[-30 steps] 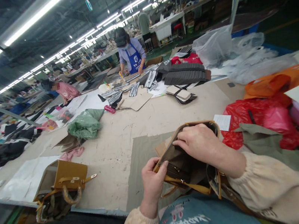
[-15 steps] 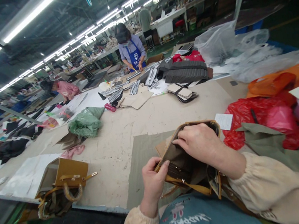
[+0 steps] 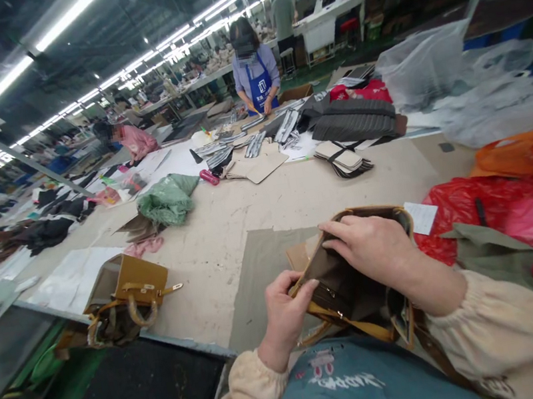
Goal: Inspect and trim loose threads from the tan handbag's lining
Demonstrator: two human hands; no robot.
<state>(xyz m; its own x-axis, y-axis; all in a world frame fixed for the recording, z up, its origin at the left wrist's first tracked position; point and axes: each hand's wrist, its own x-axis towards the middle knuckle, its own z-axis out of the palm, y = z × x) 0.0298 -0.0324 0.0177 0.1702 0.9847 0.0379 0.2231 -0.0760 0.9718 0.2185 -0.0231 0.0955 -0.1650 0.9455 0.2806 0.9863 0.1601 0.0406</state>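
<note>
A tan handbag with a dark brown lining stands with its mouth open at the table's front edge, close against my teal apron. My left hand pinches the bag's left rim, thumb on the lining side. Over the far part of the opening lies my right hand, its fingers closed on the upper rim. Zips with metal pulls show on the lining. Under the bag spreads a grey-green cloth. The bag's underside is hidden.
Another tan handbag lies at the table edge on the left. Behind it sits a green plastic bag. Red plastic bags are heaped at right. Across the table, a person in a blue apron handles grey strips.
The view has swung left, so most things appear shifted rightward. Both hands keep their hold on the handbag's rim, with little change in pose.
</note>
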